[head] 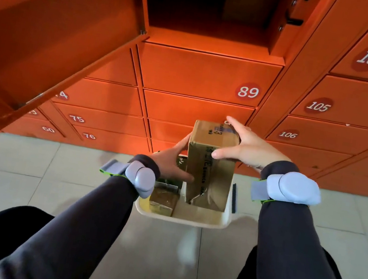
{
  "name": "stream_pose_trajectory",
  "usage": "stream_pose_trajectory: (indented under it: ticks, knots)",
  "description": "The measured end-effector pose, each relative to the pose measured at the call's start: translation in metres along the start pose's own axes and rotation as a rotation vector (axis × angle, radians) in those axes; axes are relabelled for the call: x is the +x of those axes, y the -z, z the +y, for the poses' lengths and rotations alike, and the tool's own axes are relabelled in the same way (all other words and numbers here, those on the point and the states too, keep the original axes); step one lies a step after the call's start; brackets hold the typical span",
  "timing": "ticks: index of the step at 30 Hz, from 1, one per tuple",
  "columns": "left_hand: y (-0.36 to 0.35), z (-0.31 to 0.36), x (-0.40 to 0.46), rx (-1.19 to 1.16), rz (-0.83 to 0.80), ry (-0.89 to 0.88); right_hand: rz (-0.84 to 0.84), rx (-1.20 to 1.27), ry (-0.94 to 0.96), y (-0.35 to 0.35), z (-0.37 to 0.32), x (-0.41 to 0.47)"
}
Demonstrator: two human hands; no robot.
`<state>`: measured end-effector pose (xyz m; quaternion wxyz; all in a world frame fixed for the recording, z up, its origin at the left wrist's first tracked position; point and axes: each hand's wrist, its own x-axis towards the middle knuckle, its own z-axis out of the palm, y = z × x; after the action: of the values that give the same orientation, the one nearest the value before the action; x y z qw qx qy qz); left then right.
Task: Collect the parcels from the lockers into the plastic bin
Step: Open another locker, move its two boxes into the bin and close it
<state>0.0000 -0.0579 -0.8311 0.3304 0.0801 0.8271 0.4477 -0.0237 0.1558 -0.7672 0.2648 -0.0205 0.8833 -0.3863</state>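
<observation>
Head view: while both hands bracket it, the tall brown cardboard parcel wrapped in glossy clear tape point(209, 168) stands on end with its lower end inside the white plastic bin point(189, 219) on the pale tiled floor point(26, 174)
Left hand: the left hand point(170, 161) presses its fingers flat against the parcel's left face, low down, gripping it
Right hand: the right hand point(247, 147) caps the top right corner, thumb on the near face, fingers over the top, gripping it
Handling: stiff-walled box, likely light to moderate since open palms carry it; the tape looks slick, so opposing flat faces suit better than edges
Weak spot: a dented, torn lower corner, best left untouched
Neighbours: smaller taped brown parcels point(163, 200) already sit in the bin's left side
Source: the open orange metal locker compartment point(212, 10) above door 89 looks empty, though dark inside
</observation>
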Motion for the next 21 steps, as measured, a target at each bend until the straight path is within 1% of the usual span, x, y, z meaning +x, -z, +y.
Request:
stream_pose_trajectory:
  ticks: [2, 3, 4, 7, 9, 11, 16, 21]
  knots:
    - [0.002, -0.011, 0.006, 0.204, -0.038, 0.049, 0.009, -0.078, -0.033, -0.002, 0.006, 0.001]
    - [0.003, -0.015, 0.007, 0.287, -0.032, 0.086, 0.004, -0.097, -0.043, -0.004, 0.009, 0.001]
    - [0.005, -0.016, 0.009, 0.347, 0.007, 0.109, -0.003, -0.11, -0.053, -0.007, 0.01, 0.003]
    - [0.005, -0.02, 0.019, 0.46, 0.15, 0.111, -0.025, -0.114, -0.084, -0.028, 0.02, 0.011]
    - [0.0, -0.024, 0.026, 0.546, 0.168, 0.11, -0.044, -0.12, -0.109, -0.045, 0.028, 0.017]
    - [-0.005, -0.03, 0.033, 0.622, 0.14, 0.111, -0.058, -0.126, -0.123, -0.06, 0.036, 0.024]
    - [-0.011, -0.042, 0.042, 0.636, 0.06, 0.196, -0.052, -0.096, -0.112, -0.088, 0.058, 0.034]
    - [-0.016, -0.056, 0.045, 0.62, 0.145, 0.248, 0.0, -0.136, -0.123, -0.112, 0.074, 0.042]
